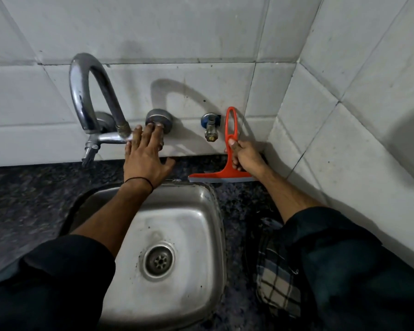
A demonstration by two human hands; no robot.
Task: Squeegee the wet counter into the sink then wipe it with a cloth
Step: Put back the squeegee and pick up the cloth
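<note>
My right hand (pixel 245 156) grips the handle of an orange squeegee (pixel 231 130). Its blade rests on the dark speckled counter (pixel 34 194) by the back wall, just beyond the far right corner of the steel sink (pixel 201 194). My left hand (pixel 145 155) reaches over the sink with fingers spread, fingertips touching the tap's round wall fitting. A checked cloth (pixel 276 278) lies on the counter right of the sink, partly under my right sleeve.
A chrome gooseneck tap (pixel 86 99) juts from the tiled back wall above the sink's far left. A small angle valve (pixel 209 129) sticks out beside the squeegee handle. A tiled side wall (pixel 356 115) closes in the counter on the right.
</note>
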